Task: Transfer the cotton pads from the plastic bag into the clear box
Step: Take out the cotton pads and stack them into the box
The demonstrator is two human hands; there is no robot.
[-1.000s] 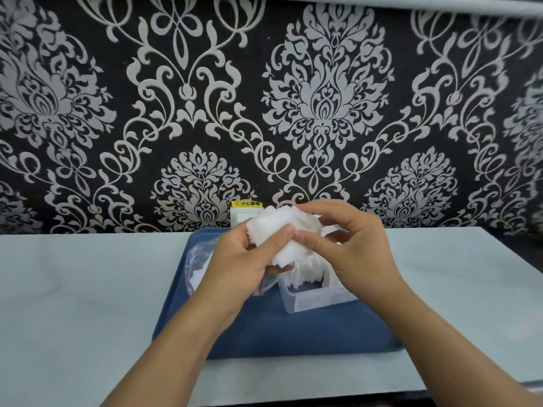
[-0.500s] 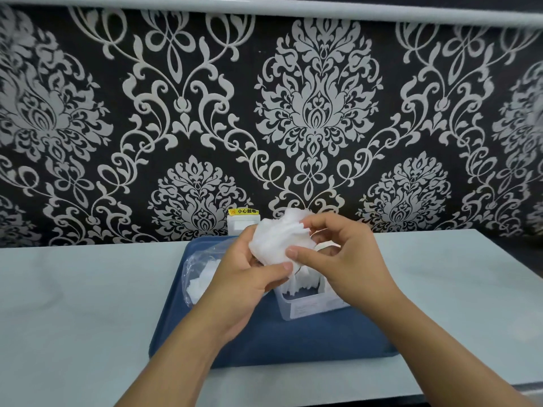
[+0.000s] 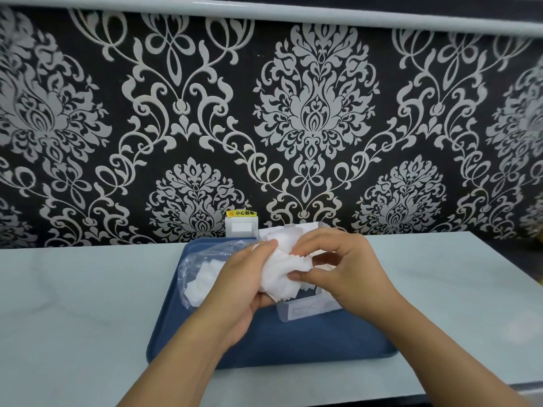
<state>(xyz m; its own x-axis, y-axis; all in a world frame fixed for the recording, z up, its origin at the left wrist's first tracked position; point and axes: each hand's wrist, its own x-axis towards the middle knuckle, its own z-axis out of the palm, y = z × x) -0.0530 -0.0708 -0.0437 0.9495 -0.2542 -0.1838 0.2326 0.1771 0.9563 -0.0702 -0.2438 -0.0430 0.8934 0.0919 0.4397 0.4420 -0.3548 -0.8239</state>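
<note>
A thick stack of white cotton pads (image 3: 279, 274) is gripped between both hands just above the clear box (image 3: 305, 309). My left hand (image 3: 238, 292) clasps the stack from the left and below. My right hand (image 3: 340, 268) pinches its right edge with thumb and fingers. The clear box stands on a blue tray (image 3: 293, 345), its open lid (image 3: 293, 229) tilted back behind the hands. A clear plastic bag (image 3: 202, 268) with more white pads in it lies on the tray left of the box, partly hidden by my left wrist.
The blue tray rests on a pale countertop (image 3: 88, 304) against a black-and-silver patterned wall. A white wall socket (image 3: 241, 227) with a yellow label sits just behind the tray. The counter's front edge runs along the lower right.
Both hands have brought the stack of pads lower, closer to the box opening. The camera has tilted a little, so the wall shows more.
</note>
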